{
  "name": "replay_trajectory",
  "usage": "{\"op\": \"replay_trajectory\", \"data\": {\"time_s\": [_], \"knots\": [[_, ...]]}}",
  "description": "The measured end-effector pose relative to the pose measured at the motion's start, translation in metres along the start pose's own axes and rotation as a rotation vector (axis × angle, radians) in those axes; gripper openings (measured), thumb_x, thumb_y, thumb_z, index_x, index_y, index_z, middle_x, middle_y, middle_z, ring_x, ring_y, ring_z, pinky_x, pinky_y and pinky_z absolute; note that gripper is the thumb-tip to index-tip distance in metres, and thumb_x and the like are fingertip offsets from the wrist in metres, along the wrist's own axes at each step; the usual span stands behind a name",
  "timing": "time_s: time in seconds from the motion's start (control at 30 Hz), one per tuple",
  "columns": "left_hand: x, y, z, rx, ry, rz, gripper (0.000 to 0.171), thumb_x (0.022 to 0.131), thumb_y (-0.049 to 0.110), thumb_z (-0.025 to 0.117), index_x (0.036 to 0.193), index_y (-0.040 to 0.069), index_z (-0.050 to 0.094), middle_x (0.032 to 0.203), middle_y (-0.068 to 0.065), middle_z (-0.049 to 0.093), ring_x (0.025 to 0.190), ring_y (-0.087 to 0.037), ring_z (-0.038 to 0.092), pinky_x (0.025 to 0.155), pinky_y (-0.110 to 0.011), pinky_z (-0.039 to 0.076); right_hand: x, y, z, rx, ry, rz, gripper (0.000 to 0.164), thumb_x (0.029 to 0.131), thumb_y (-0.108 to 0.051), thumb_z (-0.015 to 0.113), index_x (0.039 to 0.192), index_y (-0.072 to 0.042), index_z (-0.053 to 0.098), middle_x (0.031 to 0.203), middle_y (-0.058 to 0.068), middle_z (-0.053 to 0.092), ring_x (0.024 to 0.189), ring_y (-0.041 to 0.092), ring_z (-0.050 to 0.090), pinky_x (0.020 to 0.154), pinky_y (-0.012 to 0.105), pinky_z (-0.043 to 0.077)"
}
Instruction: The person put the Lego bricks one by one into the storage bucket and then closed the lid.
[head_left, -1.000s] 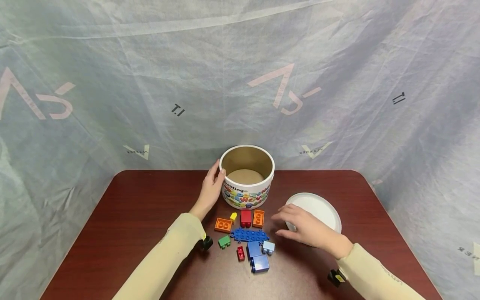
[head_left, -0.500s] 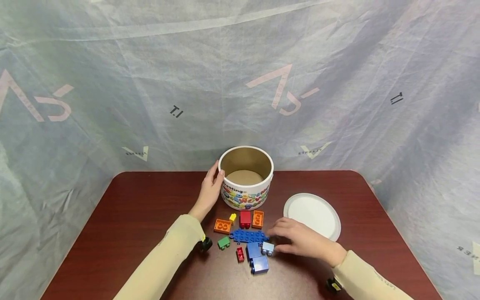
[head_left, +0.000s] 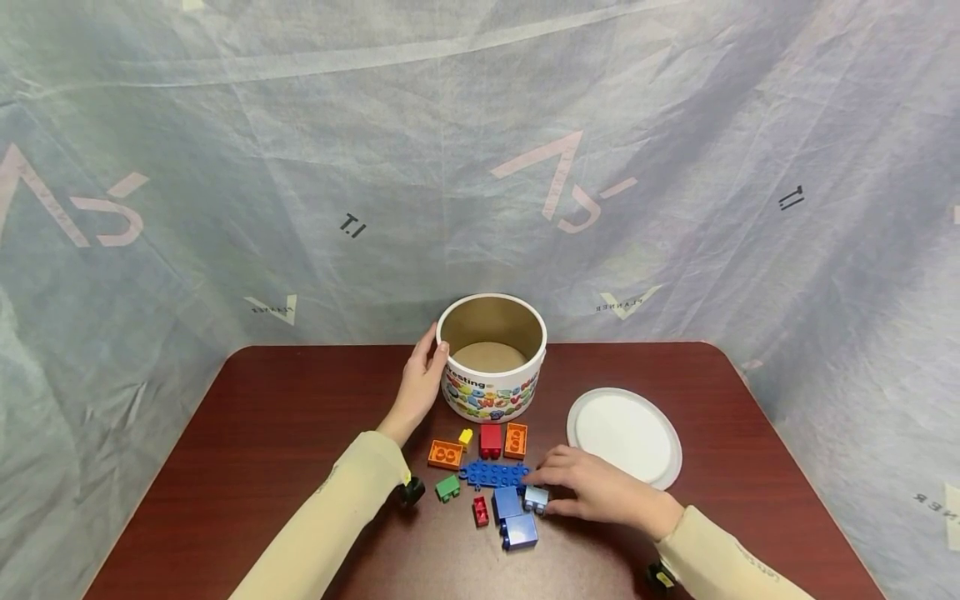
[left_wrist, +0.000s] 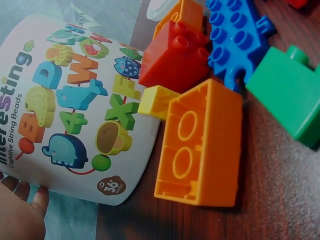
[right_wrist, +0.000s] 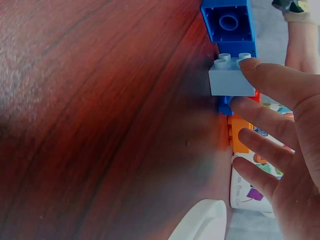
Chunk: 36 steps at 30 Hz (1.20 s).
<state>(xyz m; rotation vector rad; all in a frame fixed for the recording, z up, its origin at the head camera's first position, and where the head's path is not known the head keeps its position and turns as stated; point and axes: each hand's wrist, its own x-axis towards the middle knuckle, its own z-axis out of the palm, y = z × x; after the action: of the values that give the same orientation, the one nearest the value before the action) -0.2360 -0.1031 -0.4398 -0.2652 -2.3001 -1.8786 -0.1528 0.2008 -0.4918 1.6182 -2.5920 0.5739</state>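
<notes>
A white round bucket [head_left: 491,392] printed with colourful letters stands upright at the table's back, its visible inside bare. My left hand [head_left: 415,387] holds it by its left side, thumb near the front rim. My right hand [head_left: 596,487] is at a light blue brick [head_left: 536,499], with thumb and index finger on either side; in the right wrist view the thumb reaches its studs, but a firm pinch is not visible. Beside it lie two blue bricks [head_left: 519,531] and, behind, a long blue studded base [head_left: 493,474], partly covered by the fingertips.
Between the hands lie an orange brick [head_left: 446,454], another orange brick [head_left: 516,440], a red brick [head_left: 491,441], a yellow piece [head_left: 466,437], a green brick [head_left: 447,488] and a small red brick [head_left: 481,511]. A white lid [head_left: 626,435] lies behind the right hand. A grey curtain [head_left: 450,167] hangs behind.
My right hand has moved left and toward the front, from beside the lid to the light blue brick. The left hand stays on the bucket; the bricks have not visibly shifted.
</notes>
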Motion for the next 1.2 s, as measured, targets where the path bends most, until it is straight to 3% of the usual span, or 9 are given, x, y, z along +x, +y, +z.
{"op": "replay_trajectory", "data": {"time_s": [0.2,0.5,0.73,1.0,1.2], "knots": [[0.001,-0.001,0.001,-0.009,0.004,0.004,0.055,0.11,0.012,0.05,0.158,-0.008,0.033,0.161,-0.031,0.034,0.143,-0.044,0.045,0.117,-0.055,0.038,-0.001,-0.002,0.001,0.0,-0.012,0.02,0.039,0.091,-0.023,0.082,0.128,-0.015,0.073,0.115,-0.003,0.071,0.108,0.014,0.062,0.092,0.033,0.056],[0.0,0.0,0.0,-0.007,0.005,0.007,0.054,0.11,0.011,0.05,0.158,-0.008,0.033,0.161,-0.03,0.035,0.146,-0.043,0.04,0.116,-0.054,0.038,0.0,-0.005,-0.002,0.001,-0.044,0.055,0.035,0.09,-0.017,0.082,0.123,-0.013,0.073,0.114,-0.002,0.072,0.106,0.014,0.064,0.092,0.033,0.056],[0.001,-0.001,0.001,-0.013,0.008,0.008,0.054,0.11,0.011,0.05,0.159,-0.008,0.034,0.161,-0.03,0.035,0.149,-0.042,0.037,0.118,-0.054,0.036,-0.001,-0.002,-0.006,-0.048,-0.002,0.045,0.031,0.087,-0.019,0.084,0.114,-0.012,0.073,0.104,-0.004,0.07,0.098,0.012,0.063,0.087,0.03,0.056],[0.002,-0.002,0.001,-0.004,0.0,0.008,0.054,0.11,0.01,0.049,0.158,-0.009,0.033,0.161,-0.031,0.034,0.148,-0.044,0.038,0.117,-0.055,0.037,0.001,-0.001,-0.017,-0.036,0.03,0.049,0.034,0.086,-0.016,0.084,0.117,-0.01,0.073,0.105,-0.003,0.071,0.099,0.013,0.064,0.087,0.032,0.056],[0.016,-0.039,0.003,0.01,0.006,-0.001,0.056,0.112,0.015,0.048,0.162,-0.003,0.03,0.164,-0.027,0.031,0.15,-0.041,0.036,0.118,-0.054,0.036,0.005,0.001,-0.031,-0.026,0.05,0.068,0.033,0.087,-0.015,0.084,0.117,-0.011,0.072,0.107,-0.004,0.071,0.1,0.013,0.065,0.089,0.035,0.056]]}}
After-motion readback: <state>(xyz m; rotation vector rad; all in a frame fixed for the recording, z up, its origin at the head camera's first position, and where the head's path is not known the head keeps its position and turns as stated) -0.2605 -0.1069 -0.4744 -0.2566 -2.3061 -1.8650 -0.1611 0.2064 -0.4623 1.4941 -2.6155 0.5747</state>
